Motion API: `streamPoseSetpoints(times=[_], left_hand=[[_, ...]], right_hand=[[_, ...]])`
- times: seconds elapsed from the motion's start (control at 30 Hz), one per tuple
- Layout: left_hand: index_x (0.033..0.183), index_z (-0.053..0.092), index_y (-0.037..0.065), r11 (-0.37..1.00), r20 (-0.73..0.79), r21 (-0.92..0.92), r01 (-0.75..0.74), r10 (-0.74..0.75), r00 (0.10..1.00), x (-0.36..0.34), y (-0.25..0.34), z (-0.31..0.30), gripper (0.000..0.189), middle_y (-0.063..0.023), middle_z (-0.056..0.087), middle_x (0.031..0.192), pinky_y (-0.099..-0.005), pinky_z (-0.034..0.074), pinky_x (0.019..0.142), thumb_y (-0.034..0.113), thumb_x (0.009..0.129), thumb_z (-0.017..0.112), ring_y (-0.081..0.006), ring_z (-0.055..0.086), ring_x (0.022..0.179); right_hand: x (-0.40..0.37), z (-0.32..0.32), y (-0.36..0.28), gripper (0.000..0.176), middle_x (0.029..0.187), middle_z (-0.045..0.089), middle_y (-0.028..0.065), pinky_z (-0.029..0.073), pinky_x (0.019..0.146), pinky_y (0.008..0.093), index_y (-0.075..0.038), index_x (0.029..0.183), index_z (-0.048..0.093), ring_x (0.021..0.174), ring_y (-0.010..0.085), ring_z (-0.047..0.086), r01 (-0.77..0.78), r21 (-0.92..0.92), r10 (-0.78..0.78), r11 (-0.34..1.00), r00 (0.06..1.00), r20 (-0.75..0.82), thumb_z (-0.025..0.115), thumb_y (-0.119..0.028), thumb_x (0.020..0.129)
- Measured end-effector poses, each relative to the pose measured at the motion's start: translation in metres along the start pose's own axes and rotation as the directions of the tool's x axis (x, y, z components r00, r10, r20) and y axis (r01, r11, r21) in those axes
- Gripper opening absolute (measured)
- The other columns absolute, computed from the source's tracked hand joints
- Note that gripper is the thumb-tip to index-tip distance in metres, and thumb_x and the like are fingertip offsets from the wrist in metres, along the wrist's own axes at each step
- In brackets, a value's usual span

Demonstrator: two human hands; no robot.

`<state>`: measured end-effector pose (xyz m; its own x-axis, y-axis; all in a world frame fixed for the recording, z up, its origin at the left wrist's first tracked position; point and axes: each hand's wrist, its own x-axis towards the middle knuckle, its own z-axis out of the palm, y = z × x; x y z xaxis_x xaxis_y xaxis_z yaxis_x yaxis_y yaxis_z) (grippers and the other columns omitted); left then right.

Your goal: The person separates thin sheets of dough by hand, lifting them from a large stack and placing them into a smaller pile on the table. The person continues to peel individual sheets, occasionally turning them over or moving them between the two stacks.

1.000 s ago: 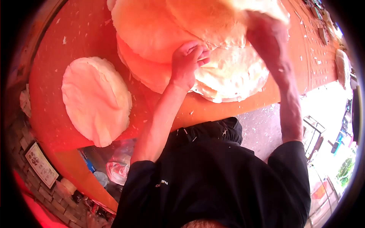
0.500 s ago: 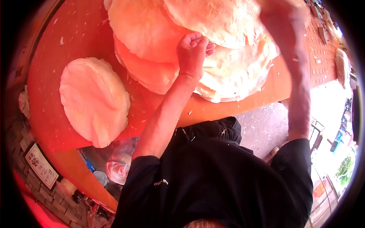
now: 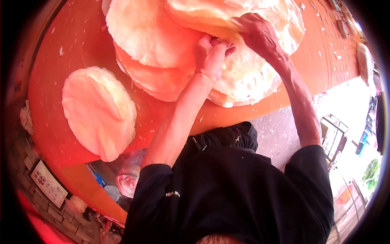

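A pile of large, thin, round flatbreads (image 3: 146, 36) with ragged edges lies at the top of the head view. My left hand (image 3: 212, 57) rests at the near edge of an upper flatbread (image 3: 195, 20), its fingers curled in; what they pinch is hidden. To the right, my right hand (image 3: 258, 33) has its fingers closed on the near right edge of that same flatbread, which is slightly blurred there. A smaller stack of flatbreads (image 3: 97, 114) lies on the left, apart from both hands.
The pile sits on an orange-red table (image 3: 48, 93) sprinkled with pale crumbs. Below the table's front edge are a clear plastic bag (image 3: 129, 179) and a black bag (image 3: 231, 136) against my body. A framed sign (image 3: 48, 184) shows at lower left, a metal rack (image 3: 333, 134) at right.
My right hand has come down and inward from the upper right to the flatbread's edge. My left hand has shifted slightly right and down. The view has shifted a little.
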<state>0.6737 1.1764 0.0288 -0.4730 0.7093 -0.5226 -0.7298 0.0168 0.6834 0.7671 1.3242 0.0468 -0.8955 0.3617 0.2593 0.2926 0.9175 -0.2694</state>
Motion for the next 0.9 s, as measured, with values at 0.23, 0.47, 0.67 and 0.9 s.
streamPoseSetpoints(times=[0.23,0.47,0.67,0.9], left_hand=[[0.114,0.056,-0.001,0.986,0.166,-0.13,-0.108,0.129,0.978,0.007,0.006,-0.003,0.025,-0.008,0.064,0.108,-0.0355,0.056,0.09,0.0,0.089,0.059,-0.0194,0.062,0.1],[0.11,0.06,-0.001,0.978,0.197,-0.048,-0.205,0.211,0.957,0.015,0.013,0.003,0.025,-0.0079,0.065,0.105,-0.0316,0.056,0.083,0.004,0.086,0.064,-0.0164,0.064,0.092],[0.112,0.058,-0.002,0.992,0.094,-0.071,-0.104,0.111,0.989,0.015,0.018,0.007,0.023,-0.0092,0.064,0.107,-0.036,0.057,0.087,0.003,0.089,0.061,-0.021,0.065,0.098],[0.113,0.058,-0.002,0.996,0.038,-0.041,-0.081,0.082,0.996,0.018,0.021,0.001,0.025,-0.0103,0.063,0.11,-0.0376,0.058,0.087,0.003,0.089,0.061,-0.0241,0.065,0.098]], right_hand=[[-0.006,-0.016,0.002,0.038,0.109,0.067,0.012,0.051,0.086,0.0379,-0.007,0.111,0.068,0.103,0.0298,0.062,-0.099,0.277,0.088,0.956,0.995,0.052,0.077,-0.022,0.078],[-0.003,-0.018,0.009,0.043,0.106,0.068,0.0139,0.051,0.086,0.0379,-0.007,0.11,0.069,0.098,0.0315,0.064,-0.078,0.332,0.066,0.94,0.997,0.046,0.081,-0.028,0.074],[0.002,-0.024,0.017,0.039,0.113,0.066,0.0103,0.049,0.092,0.0341,-0.007,0.113,0.068,0.105,0.0222,0.063,-0.33,0.452,0.206,0.829,0.931,0.302,0.075,-0.028,0.082],[0.001,-0.019,0.015,0.032,0.096,0.069,0.0086,0.05,0.072,0.0309,-0.003,0.102,0.072,0.082,0.0169,0.064,-0.323,0.547,0.247,0.772,0.946,0.209,0.074,-0.028,0.081]])
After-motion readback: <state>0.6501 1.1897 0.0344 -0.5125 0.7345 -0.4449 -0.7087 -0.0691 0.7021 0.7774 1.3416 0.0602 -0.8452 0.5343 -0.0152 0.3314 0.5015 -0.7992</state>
